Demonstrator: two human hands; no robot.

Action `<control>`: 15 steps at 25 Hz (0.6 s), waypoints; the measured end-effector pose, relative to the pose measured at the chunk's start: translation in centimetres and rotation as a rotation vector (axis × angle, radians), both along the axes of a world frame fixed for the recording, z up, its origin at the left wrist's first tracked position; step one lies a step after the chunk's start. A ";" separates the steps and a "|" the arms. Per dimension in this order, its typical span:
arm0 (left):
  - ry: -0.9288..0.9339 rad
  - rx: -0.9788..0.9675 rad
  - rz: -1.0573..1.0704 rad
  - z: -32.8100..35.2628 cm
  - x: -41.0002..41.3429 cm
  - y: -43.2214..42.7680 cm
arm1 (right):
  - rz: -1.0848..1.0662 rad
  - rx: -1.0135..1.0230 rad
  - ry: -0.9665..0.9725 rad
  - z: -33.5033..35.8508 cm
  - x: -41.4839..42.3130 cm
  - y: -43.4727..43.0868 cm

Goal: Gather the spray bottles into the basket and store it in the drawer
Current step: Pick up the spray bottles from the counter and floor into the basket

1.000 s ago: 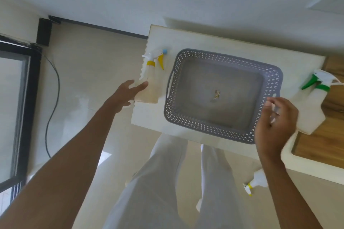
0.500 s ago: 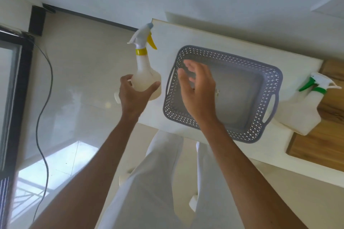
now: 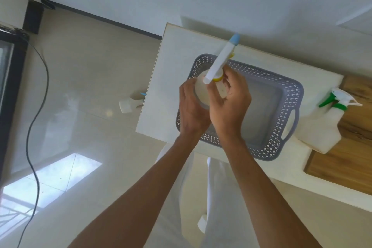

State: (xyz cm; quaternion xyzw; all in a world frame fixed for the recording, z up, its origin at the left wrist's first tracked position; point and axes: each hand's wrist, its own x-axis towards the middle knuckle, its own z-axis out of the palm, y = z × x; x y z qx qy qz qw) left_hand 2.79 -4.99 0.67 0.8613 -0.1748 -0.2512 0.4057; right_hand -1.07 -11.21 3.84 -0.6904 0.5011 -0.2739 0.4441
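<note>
A grey perforated basket sits on the white cabinet top. Above the basket's left end I hold a white spray bottle with a yellow collar and a blue nozzle tip, seen from above. My left hand grips its body from the left. My right hand grips it from the right, fingers near the collar. A second white spray bottle with a green trigger stands to the right of the basket. Nothing lies in the visible part of the basket.
A wooden board lies at the right end of the top. Another spray bottle lies on the tiled floor left of the cabinet. A black cable runs across the floor beside a dark door frame. My legs stand below the cabinet edge.
My left hand carried the yellow-collared bottle from the cabinet's left edge to above the basket. My right hand came from the basket's right handle and joined it on the bottle.
</note>
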 end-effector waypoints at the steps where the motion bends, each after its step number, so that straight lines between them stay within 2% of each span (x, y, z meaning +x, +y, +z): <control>1: -0.004 0.029 -0.045 -0.6 0.2 -0.4 | -0.014 0.023 0.004 -0.8 -0.2 -0.3; 6: 0.008 0.175 -0.142 -2.7 1.6 -1.9 | 0.020 0.088 0.046 -4.5 -0.7 -1.7; 15: 0.025 0.273 -0.160 -3.8 2.6 -2.9 | 0.103 0.043 0.084 -6.1 0.4 -1.8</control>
